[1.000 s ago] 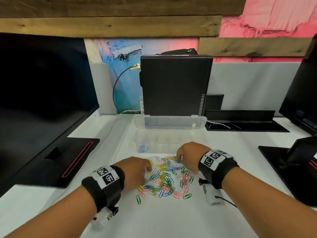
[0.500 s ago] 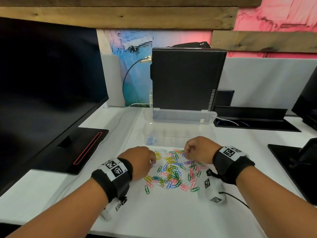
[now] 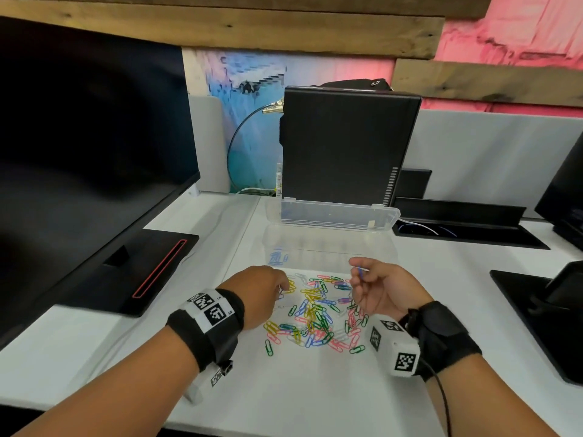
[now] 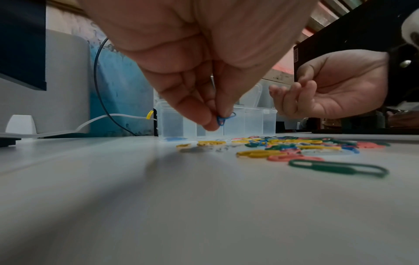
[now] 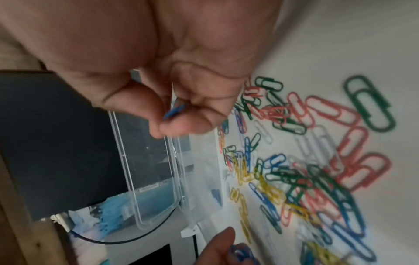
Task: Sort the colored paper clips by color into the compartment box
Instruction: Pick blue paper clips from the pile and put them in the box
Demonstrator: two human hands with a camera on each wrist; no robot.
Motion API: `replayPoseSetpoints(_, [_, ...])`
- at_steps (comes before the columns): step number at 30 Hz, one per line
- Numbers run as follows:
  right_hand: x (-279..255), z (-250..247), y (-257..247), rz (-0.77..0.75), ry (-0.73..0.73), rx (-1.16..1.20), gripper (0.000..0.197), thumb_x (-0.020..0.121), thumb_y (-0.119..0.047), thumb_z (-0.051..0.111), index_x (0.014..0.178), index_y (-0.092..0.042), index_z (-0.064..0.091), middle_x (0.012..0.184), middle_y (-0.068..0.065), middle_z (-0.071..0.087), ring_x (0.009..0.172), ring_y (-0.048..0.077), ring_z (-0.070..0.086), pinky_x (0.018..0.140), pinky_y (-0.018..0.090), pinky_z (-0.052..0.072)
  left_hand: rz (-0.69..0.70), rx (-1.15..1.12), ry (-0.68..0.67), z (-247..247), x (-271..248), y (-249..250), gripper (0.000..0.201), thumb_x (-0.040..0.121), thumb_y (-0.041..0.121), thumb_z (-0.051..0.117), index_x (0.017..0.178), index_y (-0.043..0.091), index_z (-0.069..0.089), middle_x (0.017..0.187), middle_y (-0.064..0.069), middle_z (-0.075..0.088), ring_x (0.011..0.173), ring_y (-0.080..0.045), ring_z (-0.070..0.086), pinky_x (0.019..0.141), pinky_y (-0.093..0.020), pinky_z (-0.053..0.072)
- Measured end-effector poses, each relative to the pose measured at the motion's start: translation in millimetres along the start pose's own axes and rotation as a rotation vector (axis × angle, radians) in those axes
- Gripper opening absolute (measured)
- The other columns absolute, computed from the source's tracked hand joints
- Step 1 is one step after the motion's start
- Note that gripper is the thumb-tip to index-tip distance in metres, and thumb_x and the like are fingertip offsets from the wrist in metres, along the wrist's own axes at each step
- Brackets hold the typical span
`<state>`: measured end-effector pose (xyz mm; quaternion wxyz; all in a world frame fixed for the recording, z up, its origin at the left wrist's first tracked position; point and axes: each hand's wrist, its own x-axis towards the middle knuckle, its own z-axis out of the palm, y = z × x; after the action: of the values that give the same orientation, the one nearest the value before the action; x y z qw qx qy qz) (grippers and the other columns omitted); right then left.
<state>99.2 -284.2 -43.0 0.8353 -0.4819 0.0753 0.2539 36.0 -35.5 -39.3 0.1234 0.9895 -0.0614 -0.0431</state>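
A heap of colored paper clips [image 3: 317, 313] in green, pink, yellow, blue and white lies on the white desk. Behind it stands a clear compartment box [image 3: 328, 247] with its lid open; blue clips [image 3: 277, 258] lie in its leftmost compartment. My left hand [image 3: 277, 290] hovers at the heap's left edge and pinches a blue clip [image 4: 223, 119] between thumb and fingertip. My right hand [image 3: 361, 272], turned palm-left above the heap's right side, pinches another blue clip [image 3: 362, 272] [image 5: 173, 112].
A black mini PC [image 3: 344, 146] stands right behind the box. A large monitor [image 3: 79, 137] and its base [image 3: 126, 272] fill the left. A cable tray [image 3: 467, 228] and another monitor stand [image 3: 549, 313] sit at the right. Bare desk [image 3: 299, 389] lies in front of the heap.
My right hand has lifted off the heap and rolled palm-left with a blue clip in its fingertips. My left hand has risen slightly with its own blue clip. The head view has shifted.
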Motion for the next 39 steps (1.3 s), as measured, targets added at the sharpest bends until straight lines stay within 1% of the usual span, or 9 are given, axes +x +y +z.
replayPoseSetpoints(3, [2.1,6.6,1.3,-0.077,0.132,-0.224,0.020,0.086,0.003,0.044,0.090,-0.005,0.061,0.061,0.004,0.041,0.046,0.013,0.035,0.041,0.020,0.029,-0.008,-0.066,0.009,2.4,1.0,0.2,0.040,0.094,0.010,0.055,0.129,0.029,0.053,0.107,0.007,0.054,0.094,-0.013,0.054,0.079,-0.018,0.039])
replayPoseSetpoints(6, [0.6,22.1,3.3,-0.137,0.099,-0.893,0.010,0.089,-0.004,0.058,0.085,-0.005,0.067,0.055,-0.001,0.051,0.044,0.012,0.041,0.039,0.018,0.028,-0.009,-0.055,0.005,3.5,1.9,-0.3,0.040,0.094,0.012,0.055,0.130,0.030,0.051,0.099,0.009,0.049,0.087,-0.012,0.050,0.076,-0.019,0.038])
replayPoseSetpoints(9, [3.0,35.8,8.1,-0.189,-0.035,-1.592,0.015,0.087,-0.012,0.062,0.093,-0.011,0.075,0.093,0.000,0.071,0.071,0.010,0.059,0.060,0.020,0.047,-0.017,-0.049,-0.016,3.3,0.6,-1.2,0.038,0.094,0.018,0.056,0.128,0.032,0.052,0.096,0.010,0.053,0.087,-0.013,0.052,0.077,-0.022,0.042])
replayPoseSetpoints(11, [4.4,43.7,11.1,-0.194,-0.091,-1.769,0.022,0.087,-0.010,0.058,0.093,-0.020,0.076,0.107,-0.001,0.068,0.085,0.014,0.061,0.075,0.025,0.051,-0.024,-0.047,-0.028,1.6,-1.4,-0.6,0.033,0.094,0.022,0.057,0.125,0.033,0.054,0.095,0.010,0.054,0.087,-0.013,0.054,0.075,-0.023,0.043])
replayPoseSetpoints(17, [14.7,68.4,16.8,-0.230,-0.214,-1.878,0.016,0.084,-0.023,0.068,0.096,-0.033,0.075,0.101,-0.012,0.061,0.094,0.012,0.059,0.083,0.025,0.050,-0.045,0.018,-0.025,-3.4,-5.2,2.3,0.018,0.093,0.027,0.054,0.107,0.032,0.065,0.106,0.004,0.064,0.091,-0.016,0.059,0.075,-0.026,0.047])
replayPoseSetpoints(25, [25.3,83.4,26.1,-0.178,-0.308,-2.049,0.010,0.085,-0.014,0.062,0.091,-0.019,0.068,0.099,-0.001,0.069,0.088,0.017,0.061,0.078,0.029,0.052,-0.076,0.081,-0.059,-10.4,-12.4,5.2,0.010,0.086,0.035,0.053,0.090,0.026,0.055,0.106,0.002,0.056,0.094,-0.020,0.058,0.084,-0.034,0.052])
replayPoseSetpoints(31, [26.1,74.3,13.2,-0.019,-0.299,-1.611,0.014,0.081,-0.008,0.066,0.073,-0.019,0.060,0.058,-0.004,0.051,0.046,0.010,0.041,0.045,0.021,0.034,-0.073,0.041,-0.067,-13.2,-12.8,4.4,0.013,0.079,0.041,0.056,0.078,0.029,0.050,0.096,0.004,0.049,0.085,-0.017,0.055,0.070,-0.029,0.047])
replayPoseSetpoints(34, [25.3,68.7,5.2,0.093,-0.281,-1.266,0.018,0.084,-0.001,0.060,0.074,-0.015,0.057,0.052,0.000,0.040,0.042,0.013,0.028,0.043,0.019,0.021,-0.079,0.022,-0.057,-12.8,-11.9,3.2,0.019,0.081,0.044,0.054,0.073,0.029,0.046,0.094,0.005,0.048,0.081,-0.016,0.053,0.067,-0.028,0.043])
replayPoseSetpoints(39, [37.3,87.9,-16.9,-0.169,-0.108,-1.332,0.012,0.087,-0.008,0.061,0.076,-0.013,0.058,0.063,0.002,0.048,0.050,0.016,0.039,0.047,0.024,0.029,-0.075,0.030,0.026,-10.7,-10.6,2.1,0.028,0.090,0.044,0.044,0.068,0.027,0.041,0.091,0.004,0.045,0.079,-0.016,0.050,0.067,-0.028,0.040])
